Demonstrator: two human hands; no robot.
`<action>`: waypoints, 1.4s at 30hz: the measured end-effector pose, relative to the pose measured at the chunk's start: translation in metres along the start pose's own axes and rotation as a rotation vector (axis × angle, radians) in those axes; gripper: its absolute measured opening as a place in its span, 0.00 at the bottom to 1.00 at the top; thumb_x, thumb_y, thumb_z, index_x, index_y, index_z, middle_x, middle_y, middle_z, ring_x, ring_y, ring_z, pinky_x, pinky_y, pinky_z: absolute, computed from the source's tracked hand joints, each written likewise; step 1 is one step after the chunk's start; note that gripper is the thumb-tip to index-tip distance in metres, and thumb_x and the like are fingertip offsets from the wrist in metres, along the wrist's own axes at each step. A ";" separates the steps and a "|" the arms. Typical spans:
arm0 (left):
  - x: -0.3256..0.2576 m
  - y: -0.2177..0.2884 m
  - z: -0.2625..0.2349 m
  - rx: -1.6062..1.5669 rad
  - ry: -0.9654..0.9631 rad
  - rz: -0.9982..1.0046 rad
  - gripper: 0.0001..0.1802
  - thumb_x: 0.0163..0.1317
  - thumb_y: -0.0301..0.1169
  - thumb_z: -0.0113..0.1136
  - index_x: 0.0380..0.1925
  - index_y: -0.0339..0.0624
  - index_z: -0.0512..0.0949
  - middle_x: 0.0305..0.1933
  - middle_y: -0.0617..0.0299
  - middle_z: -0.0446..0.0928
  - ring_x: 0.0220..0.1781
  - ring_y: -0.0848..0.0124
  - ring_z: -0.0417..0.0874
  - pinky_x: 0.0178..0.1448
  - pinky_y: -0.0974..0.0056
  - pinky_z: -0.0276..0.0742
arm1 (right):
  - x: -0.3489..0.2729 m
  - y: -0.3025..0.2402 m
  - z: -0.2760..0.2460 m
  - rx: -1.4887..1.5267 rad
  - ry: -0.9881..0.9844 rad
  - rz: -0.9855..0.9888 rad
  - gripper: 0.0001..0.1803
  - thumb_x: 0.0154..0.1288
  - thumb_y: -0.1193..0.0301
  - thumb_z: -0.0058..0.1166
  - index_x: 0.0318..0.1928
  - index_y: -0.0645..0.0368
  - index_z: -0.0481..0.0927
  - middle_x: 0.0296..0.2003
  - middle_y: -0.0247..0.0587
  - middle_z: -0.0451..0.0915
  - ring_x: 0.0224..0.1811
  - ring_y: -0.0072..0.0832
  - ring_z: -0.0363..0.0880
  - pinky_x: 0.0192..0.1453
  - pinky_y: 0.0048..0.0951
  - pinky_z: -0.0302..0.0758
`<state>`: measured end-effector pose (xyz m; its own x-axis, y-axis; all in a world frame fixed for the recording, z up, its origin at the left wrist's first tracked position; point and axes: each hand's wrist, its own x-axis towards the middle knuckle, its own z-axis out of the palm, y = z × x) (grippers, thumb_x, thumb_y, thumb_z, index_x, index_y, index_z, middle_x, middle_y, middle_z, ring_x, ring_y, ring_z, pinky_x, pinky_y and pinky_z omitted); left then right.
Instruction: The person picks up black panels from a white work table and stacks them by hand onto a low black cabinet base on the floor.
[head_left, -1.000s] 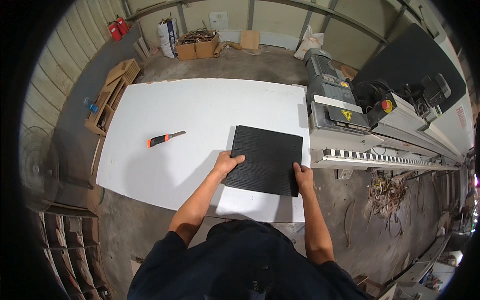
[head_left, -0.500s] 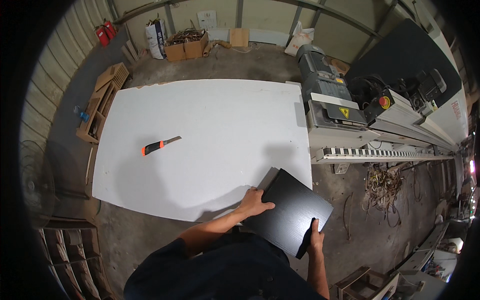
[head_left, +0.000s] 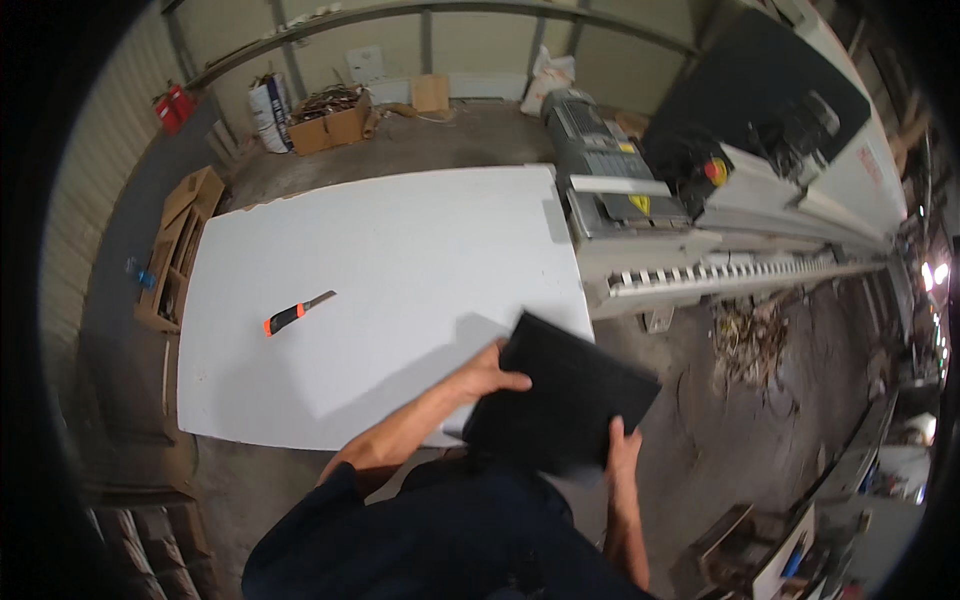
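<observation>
Both of my hands hold a black rectangular board (head_left: 565, 395) in front of my body, over the near right corner of the white table (head_left: 400, 260). My left hand (head_left: 492, 375) grips its left edge, with the thumb on the upper face. On the opposite edge is my right hand (head_left: 623, 447), its thumb on top as well. The other fingers of both hands are hidden beneath the board. A utility knife (head_left: 298, 313) with a black and orange handle lies on the table's left half, its blade pointing to the right and away from me.
A long machine (head_left: 700, 225) with a red stop button (head_left: 716, 171) adjoins the table on the right. Strip scraps (head_left: 750, 345) are heaped on the floor below it. A cardboard box (head_left: 332, 130) of offcuts stands by the far wall. A wooden crate (head_left: 180, 250) sits left of the table.
The black board has tilted and lost its shine, and it is somewhat blurred. Both hands keep hold of it. The whole view has turned, shifting the table and machine leftward.
</observation>
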<state>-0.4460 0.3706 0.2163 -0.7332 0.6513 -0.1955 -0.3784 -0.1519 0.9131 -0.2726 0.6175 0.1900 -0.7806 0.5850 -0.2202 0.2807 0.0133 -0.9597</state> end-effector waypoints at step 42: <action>-0.085 0.035 -0.046 0.291 0.532 0.424 0.39 0.52 0.21 0.65 0.65 0.32 0.59 0.55 0.55 0.73 0.54 0.69 0.74 0.61 0.64 0.67 | 0.076 -0.049 0.072 0.056 -0.466 -0.514 0.23 0.61 0.73 0.59 0.56 0.62 0.69 0.49 0.36 0.74 0.51 0.25 0.70 0.58 0.28 0.66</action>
<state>-0.4231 0.2761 0.2487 -0.9859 0.1212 0.1156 0.1091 -0.0589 0.9923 -0.3857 0.6030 0.2079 -0.9686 0.1061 0.2248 -0.2085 0.1461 -0.9670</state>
